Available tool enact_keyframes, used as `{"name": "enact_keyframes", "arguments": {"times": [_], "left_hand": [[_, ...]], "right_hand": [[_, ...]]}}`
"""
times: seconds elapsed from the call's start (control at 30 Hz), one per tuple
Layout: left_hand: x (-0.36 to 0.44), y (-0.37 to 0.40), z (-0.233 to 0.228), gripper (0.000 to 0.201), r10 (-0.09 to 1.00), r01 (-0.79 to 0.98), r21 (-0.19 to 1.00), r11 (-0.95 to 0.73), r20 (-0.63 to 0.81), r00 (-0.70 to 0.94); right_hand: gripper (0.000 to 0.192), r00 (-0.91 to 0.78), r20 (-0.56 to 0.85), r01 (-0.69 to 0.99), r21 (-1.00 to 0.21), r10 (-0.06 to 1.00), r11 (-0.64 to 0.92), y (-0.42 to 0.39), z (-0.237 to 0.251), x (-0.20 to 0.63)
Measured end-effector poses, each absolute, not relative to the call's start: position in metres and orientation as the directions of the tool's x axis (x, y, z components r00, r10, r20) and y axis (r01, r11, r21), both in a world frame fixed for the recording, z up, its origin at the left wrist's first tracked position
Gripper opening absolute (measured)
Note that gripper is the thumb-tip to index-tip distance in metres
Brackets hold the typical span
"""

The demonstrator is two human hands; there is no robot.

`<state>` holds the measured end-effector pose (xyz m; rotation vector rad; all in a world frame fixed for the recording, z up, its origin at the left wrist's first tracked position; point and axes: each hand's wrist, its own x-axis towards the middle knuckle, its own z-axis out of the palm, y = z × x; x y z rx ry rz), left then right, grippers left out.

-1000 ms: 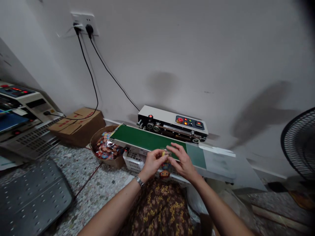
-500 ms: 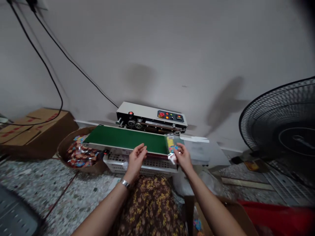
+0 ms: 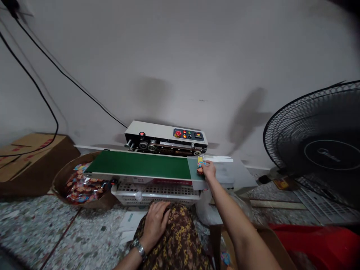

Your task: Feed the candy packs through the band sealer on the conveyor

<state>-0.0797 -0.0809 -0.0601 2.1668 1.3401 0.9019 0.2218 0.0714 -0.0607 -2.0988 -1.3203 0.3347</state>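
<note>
My right hand (image 3: 209, 170) reaches forward and holds a small colourful packet (image 3: 200, 165) flat on the right end of the green conveyor belt (image 3: 140, 165). Just behind the belt sits the white sealing machine (image 3: 165, 137) with red buttons and lit displays. My left hand (image 3: 156, 219) rests on my knee, on brown patterned cloth, holding nothing, with a watch on the wrist.
A brown bowl (image 3: 60, 178) full of similar packets stands at the belt's left end. A white slotted basket (image 3: 157, 192) sits under the belt. Cardboard boxes (image 3: 30, 161) lie far left, a black fan (image 3: 317, 146) at right, a red tub (image 3: 317, 245) low right.
My right hand carried the packet out to the belt's right end. My left hand let go of the packet and dropped from the belt onto my knee. The view swung right.
</note>
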Motion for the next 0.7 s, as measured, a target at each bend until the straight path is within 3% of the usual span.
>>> {"name": "enact_keyframes", "arguments": {"times": [0.23,0.33,0.43,0.5,0.57,0.63,0.7], "left_hand": [[-0.076,-0.076,-0.063,0.028,0.88,0.679,0.56,-0.475,0.291,0.376],[-0.076,-0.076,-0.062,0.028,0.871,0.695,0.527,-0.489,0.258,0.417],[-0.074,-0.074,-0.064,0.031,0.87,0.706,0.512,-0.49,0.236,0.433],[-0.071,-0.072,-0.067,0.034,0.867,0.707,0.509,-0.492,0.215,0.449],[-0.068,-0.071,-0.069,0.037,0.869,0.715,0.501,-0.487,0.197,0.454],[-0.067,-0.071,-0.068,0.039,0.872,0.729,0.487,-0.481,0.179,0.455],[-0.066,-0.071,-0.066,0.04,0.874,0.745,0.465,-0.478,0.163,0.458]], "right_hand": [[0.048,0.417,0.152,0.786,-0.555,0.896,-0.272,0.066,-0.034,0.197],[0.044,0.242,0.184,0.873,-0.47,0.953,-0.131,0.036,-0.011,0.195],[0.039,0.116,0.139,0.882,-0.47,0.984,-0.037,-0.014,0.001,0.226],[0.034,0.181,0.099,0.882,-0.457,0.979,-0.117,-0.063,-0.002,0.262],[0.033,0.357,0.047,0.86,-0.407,0.933,-0.308,-0.122,-0.013,0.305],[0.031,0.566,-0.039,0.768,-0.339,0.824,-0.544,-0.184,-0.033,0.345],[0.031,0.748,-0.144,0.597,-0.282,0.648,-0.751,-0.239,-0.059,0.376]]}}
